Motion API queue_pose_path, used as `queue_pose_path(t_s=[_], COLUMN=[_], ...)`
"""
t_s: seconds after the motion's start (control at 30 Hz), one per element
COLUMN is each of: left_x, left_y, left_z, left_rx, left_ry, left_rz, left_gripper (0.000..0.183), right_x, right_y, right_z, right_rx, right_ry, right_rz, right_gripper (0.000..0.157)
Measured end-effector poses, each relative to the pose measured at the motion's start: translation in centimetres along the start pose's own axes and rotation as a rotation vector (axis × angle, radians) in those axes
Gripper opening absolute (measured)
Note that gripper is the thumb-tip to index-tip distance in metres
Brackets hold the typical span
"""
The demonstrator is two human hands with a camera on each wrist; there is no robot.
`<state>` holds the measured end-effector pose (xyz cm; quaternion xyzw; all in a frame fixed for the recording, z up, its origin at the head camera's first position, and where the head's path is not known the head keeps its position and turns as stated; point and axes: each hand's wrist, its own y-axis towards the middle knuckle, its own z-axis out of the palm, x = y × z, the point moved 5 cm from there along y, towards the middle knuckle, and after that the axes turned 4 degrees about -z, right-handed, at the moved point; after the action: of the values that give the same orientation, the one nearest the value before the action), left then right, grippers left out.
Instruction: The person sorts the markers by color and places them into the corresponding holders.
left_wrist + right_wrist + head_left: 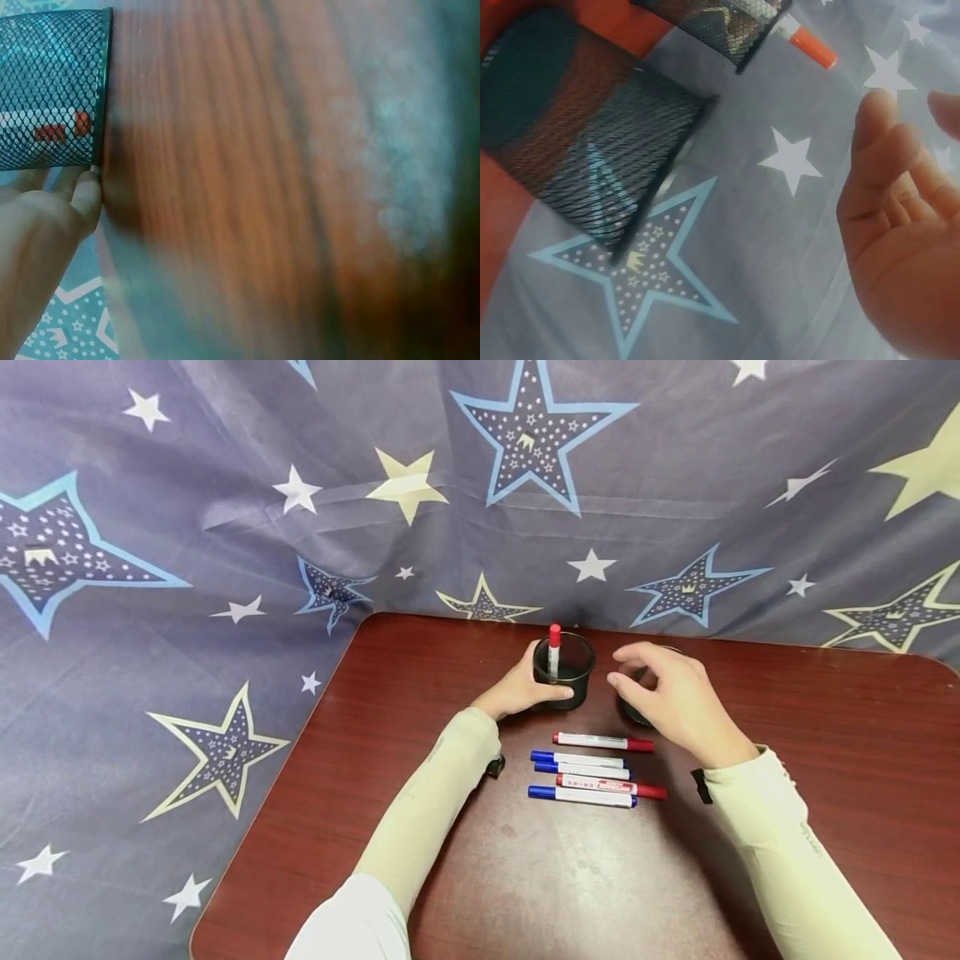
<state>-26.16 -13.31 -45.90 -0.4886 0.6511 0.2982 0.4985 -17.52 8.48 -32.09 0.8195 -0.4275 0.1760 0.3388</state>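
Observation:
My left hand [522, 687] grips a black mesh pen cup [567, 695] near the back of the table, thumb across its front. A red-capped marker [554, 647] stands in that cup, its cap above the rim; the mesh [52, 75] shows it through the wall in the left wrist view. My right hand [675, 697] hovers by a second mesh cup [622, 127], partly hiding it in the head view. Its fingers are loosely bent with a gap to the thumb, holding nothing. Nearer me lie red markers [592, 741] and blue markers [582, 796], in a loose stack of rows.
The reddish-brown wooden table [360, 760] ends at a rounded back left corner. A grey-blue curtain [337, 552] with stars hangs right behind and along the left side. The two cups stand side by side with a small gap.

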Motion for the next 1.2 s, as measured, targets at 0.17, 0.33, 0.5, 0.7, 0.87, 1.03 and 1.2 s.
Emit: queue_pose_path(t_s=[0.17, 0.33, 0.5, 0.7, 0.87, 1.03, 1.2], left_x=[0.1, 0.1, 0.1, 0.2, 0.3, 0.2, 0.1], left_y=[0.1, 0.0, 0.0, 0.1, 0.2, 0.1, 0.1], left_z=[0.1, 0.1, 0.1, 0.1, 0.1, 0.1, 0.1], left_rx=[-0.004, -0.011, -0.017, -0.020, -0.019, -0.017, -0.014], left_ry=[-0.015, -0.004, -0.013, -0.002, -0.011, -0.016, -0.017], left_rz=[-0.009, -0.004, 0.011, 0.007, 0.016, 0.023, 0.019], left_gripper=[0.091, 0.092, 0.093, 0.093, 0.091, 0.090, 0.091], right_x=[-0.7, -1.8, -2.9, -4.2, -4.7, -4.8, -5.1], right_y=[-2.2, -4.0, -5.5, -7.2, -8.4, -9.4, -10.1], right_z=[-0.1, -0.3, -0.3, 0.6, 1.5, 2.4, 3.1], right_rx=[0.011, -0.007, 0.000, 0.081, 0.146, 0.191, 0.254], right_ry=[-0.009, -0.033, -0.053, -0.073, -0.076, -0.081, -0.097], right_rz=[-0.019, -0.037, -0.038, -0.030, -0.042, -0.048, -0.028], right_gripper=[0.019, 0.017, 0.017, 0.017, 0.016, 0.015, 0.016])
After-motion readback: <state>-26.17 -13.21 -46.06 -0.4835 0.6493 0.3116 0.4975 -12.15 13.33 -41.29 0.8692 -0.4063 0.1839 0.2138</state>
